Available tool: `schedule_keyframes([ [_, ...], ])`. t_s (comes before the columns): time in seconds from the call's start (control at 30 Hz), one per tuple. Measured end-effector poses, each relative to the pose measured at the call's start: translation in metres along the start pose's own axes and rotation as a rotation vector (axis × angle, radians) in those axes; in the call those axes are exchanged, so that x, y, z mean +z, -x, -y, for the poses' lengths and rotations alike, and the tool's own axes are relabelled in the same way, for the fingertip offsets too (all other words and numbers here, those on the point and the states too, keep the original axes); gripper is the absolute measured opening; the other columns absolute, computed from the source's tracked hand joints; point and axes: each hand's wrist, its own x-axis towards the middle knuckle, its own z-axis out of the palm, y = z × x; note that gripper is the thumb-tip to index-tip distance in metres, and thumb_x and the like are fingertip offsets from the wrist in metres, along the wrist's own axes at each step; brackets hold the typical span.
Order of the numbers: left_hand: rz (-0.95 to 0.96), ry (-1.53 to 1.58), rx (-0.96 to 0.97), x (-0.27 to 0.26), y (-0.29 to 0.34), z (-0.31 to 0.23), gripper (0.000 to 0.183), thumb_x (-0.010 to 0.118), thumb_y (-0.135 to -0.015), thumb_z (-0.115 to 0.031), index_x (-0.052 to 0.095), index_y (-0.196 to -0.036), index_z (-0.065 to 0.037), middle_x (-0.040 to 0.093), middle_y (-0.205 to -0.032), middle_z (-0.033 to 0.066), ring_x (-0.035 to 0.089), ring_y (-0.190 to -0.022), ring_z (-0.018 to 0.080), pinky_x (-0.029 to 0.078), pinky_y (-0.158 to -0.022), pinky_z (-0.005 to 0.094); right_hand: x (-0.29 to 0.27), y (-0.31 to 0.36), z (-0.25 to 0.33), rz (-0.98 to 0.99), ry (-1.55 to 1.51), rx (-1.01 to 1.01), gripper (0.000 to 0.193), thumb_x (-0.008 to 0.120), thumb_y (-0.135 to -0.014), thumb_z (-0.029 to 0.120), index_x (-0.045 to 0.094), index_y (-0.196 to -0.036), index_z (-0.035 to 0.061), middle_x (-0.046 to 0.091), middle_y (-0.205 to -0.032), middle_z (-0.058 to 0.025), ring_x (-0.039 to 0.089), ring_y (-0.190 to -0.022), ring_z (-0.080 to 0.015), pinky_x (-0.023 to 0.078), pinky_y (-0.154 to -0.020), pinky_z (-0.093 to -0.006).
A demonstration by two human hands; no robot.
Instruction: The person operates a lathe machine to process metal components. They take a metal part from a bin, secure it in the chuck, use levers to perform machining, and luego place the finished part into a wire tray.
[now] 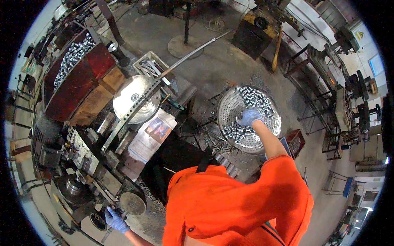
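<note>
My right hand, in a blue-grey glove, reaches over a round perforated metal tray. Its fingers are closed on a small metal fitting at their tips, partly hidden by the hand. Shiny cylindrical metal fittings lie in the tray in two heaps, one pile beyond the hand and another pile nearer to me. At the lower left, my left hand, gloved too, is closed beside a machine's handwheel. What it grips, a dark part near the fingertips, is not clear.
A red bin full of metal fittings stands at the left. A large metal disc, a long perforated bar and a printed sheet sit on the machine. A red box stands right of the tray. Metal shavings lie below.
</note>
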Motion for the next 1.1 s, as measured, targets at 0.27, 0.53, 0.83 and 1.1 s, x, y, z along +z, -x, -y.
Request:
schedule_keyframes([
  [0.27, 0.057, 0.106, -0.049, -0.021, 0.008, -0.035, 0.033, 0.053, -0.091, -0.029, 0.059, -0.075, -0.001, 0.049, -0.056, 0.0020, 0.040, -0.052, 0.0096, 0.032, -0.048, 0.0290, -0.033, 0.020, 0.026, -0.394, -1.031, -0.052, 0.037, 0.063, -0.082, 0.030, 0.064, -0.102, -0.0017, 0.066, -0.098, -0.0142, 0.064, -0.087, -0.0239, 0.050, -0.078, -0.0343],
  [0.53, -0.097, 0.221, 0.022, -0.065, -0.006, 0.005, 0.030, 0.058, -0.089, -0.024, 0.063, -0.099, 0.004, 0.061, -0.071, 0.0014, 0.050, -0.066, 0.0074, 0.046, -0.062, 0.0264, -0.170, 0.051, 0.215, -0.316, -1.410, -0.767, 0.022, 0.060, -0.085, 0.020, 0.069, -0.078, 0.0004, 0.066, -0.081, -0.0030, 0.059, -0.073, -0.0102, 0.045, -0.069, -0.0237],
  [0.83, -0.581, -0.228, -0.085, -0.220, 0.071, 0.087, 0.027, 0.055, -0.089, -0.026, 0.066, -0.098, -0.002, 0.068, -0.084, 0.0145, 0.065, -0.071, 0.0199, 0.049, -0.066, 0.0326, -0.298, 0.195, 0.484, -0.555, -0.446, -1.770, 0.031, 0.066, -0.074, 0.040, 0.071, -0.086, 0.0119, 0.061, -0.109, -0.0146, 0.053, -0.104, -0.0333, 0.042, -0.093, -0.0405],
  [1.1, -0.448, -0.513, -0.461, -0.216, 0.161, 0.123, 0.026, 0.053, -0.089, -0.029, 0.067, -0.097, -0.008, 0.066, -0.084, 0.0167, 0.064, -0.076, 0.0310, 0.049, -0.067, 0.0376, -0.284, 0.184, 0.611, -0.629, 0.249, -1.627, 0.055, 0.056, -0.074, 0.055, 0.068, -0.081, 0.0023, 0.063, -0.080, -0.0228, 0.059, -0.080, -0.0362, 0.043, -0.083, -0.0417],
])
